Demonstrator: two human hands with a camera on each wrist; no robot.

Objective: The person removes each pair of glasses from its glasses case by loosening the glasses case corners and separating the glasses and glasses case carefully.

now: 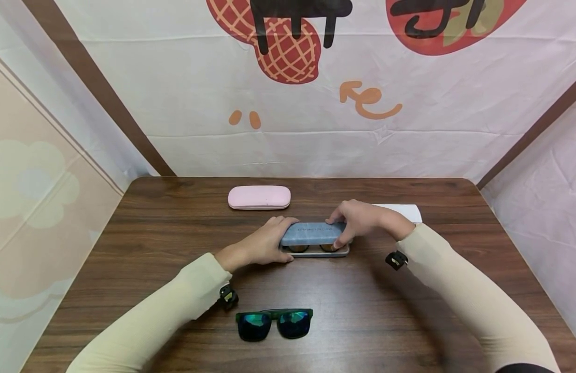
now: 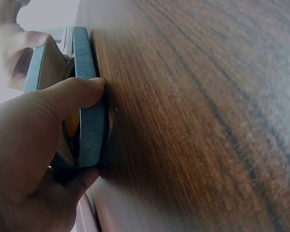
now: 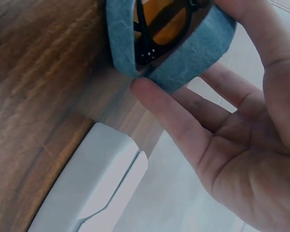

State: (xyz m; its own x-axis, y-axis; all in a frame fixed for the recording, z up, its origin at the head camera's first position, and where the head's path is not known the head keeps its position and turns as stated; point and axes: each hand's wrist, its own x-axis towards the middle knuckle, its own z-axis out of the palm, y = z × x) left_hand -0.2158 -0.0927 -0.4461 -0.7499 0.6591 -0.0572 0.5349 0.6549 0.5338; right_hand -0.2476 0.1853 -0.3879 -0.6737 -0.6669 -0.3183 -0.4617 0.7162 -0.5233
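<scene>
A blue-grey glasses case (image 1: 314, 234) lies mid-table with its lid partly raised. Inside it sit glasses with amber lenses (image 3: 163, 23). My left hand (image 1: 269, 241) grips the case's left end; in the left wrist view the thumb (image 2: 75, 94) lies across the case (image 2: 91, 130) and a finger curls under it. My right hand (image 1: 355, 224) holds the lid's right end, with the thumb over the lid and a fingertip (image 3: 144, 89) against the case's (image 3: 183, 63) end.
A shut pink case (image 1: 259, 197) lies behind, toward the back left. Dark sunglasses with green-blue mirrored lenses (image 1: 275, 324) rest near the front edge. A flat white object (image 1: 404, 210) lies behind my right hand. Fabric walls surround the brown wooden table (image 1: 152, 243).
</scene>
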